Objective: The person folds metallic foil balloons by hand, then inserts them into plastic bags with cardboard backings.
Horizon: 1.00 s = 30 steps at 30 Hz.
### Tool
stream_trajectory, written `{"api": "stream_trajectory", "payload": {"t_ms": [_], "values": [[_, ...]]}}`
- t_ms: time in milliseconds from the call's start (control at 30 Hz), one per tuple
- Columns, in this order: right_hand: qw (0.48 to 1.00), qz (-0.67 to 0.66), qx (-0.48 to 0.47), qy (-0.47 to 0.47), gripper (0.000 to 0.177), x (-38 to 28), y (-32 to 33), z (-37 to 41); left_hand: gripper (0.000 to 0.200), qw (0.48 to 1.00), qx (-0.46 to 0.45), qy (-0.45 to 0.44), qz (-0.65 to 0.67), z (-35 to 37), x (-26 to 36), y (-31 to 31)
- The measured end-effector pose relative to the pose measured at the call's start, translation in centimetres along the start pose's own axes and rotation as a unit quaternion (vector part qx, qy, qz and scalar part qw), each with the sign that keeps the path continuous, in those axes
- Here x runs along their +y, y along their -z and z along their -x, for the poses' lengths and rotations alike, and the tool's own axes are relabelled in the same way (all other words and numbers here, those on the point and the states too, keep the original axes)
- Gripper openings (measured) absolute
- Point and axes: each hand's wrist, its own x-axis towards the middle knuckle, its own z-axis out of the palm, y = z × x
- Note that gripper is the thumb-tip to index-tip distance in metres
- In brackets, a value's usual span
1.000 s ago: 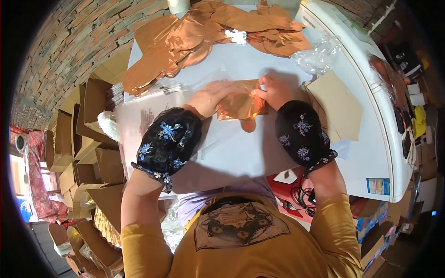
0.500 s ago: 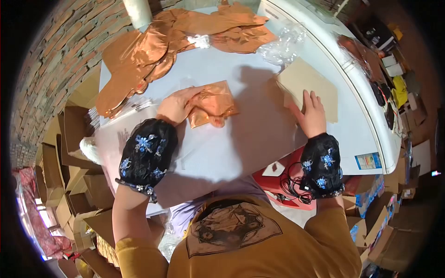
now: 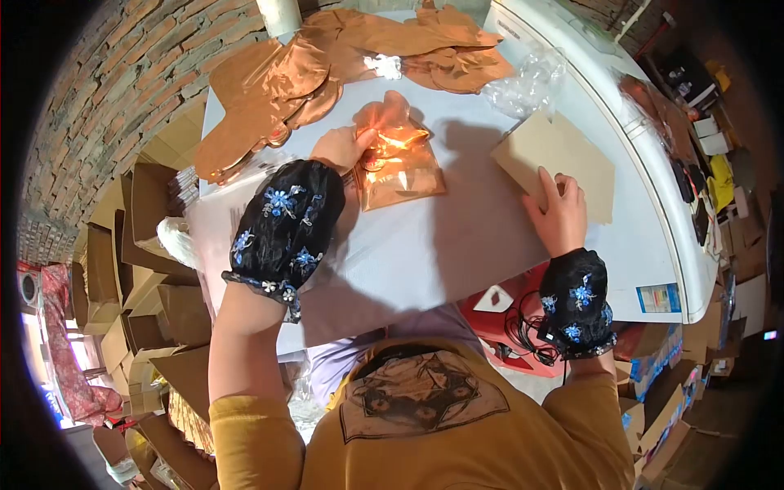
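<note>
Nearest the person, black sleeve covers (image 3: 286,224) with blue flowers wrap both forearms above the white surface (image 3: 441,261). The left hand (image 3: 339,149) is closed on the near edge of a folded copper foil piece (image 3: 402,167), thumb and fingers pinching it. The piece's lower half lies on the surface and its crumpled upper end lifts off and catches the light. Well apart from it, the right hand (image 3: 559,211) lies open, fingers spread flat on the corner of a brown cardboard sheet (image 3: 572,151), gripping nothing.

Farther back, a pile of copper foil shapes (image 3: 269,90) spreads across the far end of the surface, with crumpled clear plastic (image 3: 529,80) beside it. Open cardboard boxes (image 3: 155,204) stand below the left edge, against a brick wall (image 3: 106,90).

The foil looks thin and slippery. Held on one side only, it could spring out of its fold, crease badly or tear at the pinch if it is tugged. The cardboard could skid toward the edge under a flat palm.
</note>
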Motion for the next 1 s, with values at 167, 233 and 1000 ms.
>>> {"api": "stream_trajectory", "payload": {"t_ms": [167,233,1000], "values": [[0.986,-0.033,0.146,0.069,0.033,-0.3,-0.1,0.6,0.06,0.998,0.004,-0.007,0.06,-1.0,-1.0,-0.6],[0.971,-0.133,0.186,0.067,0.033,-2.5,1.9,1.0,0.058,0.998,-0.006,0.001,0.063,-1.3,-1.0,-0.1],[0.873,-0.287,-0.049,0.39,0.044,-12.6,-8.2,-3.2,0.055,0.966,-0.138,0.042,0.214,-4.3,-1.8,1.0]]}}
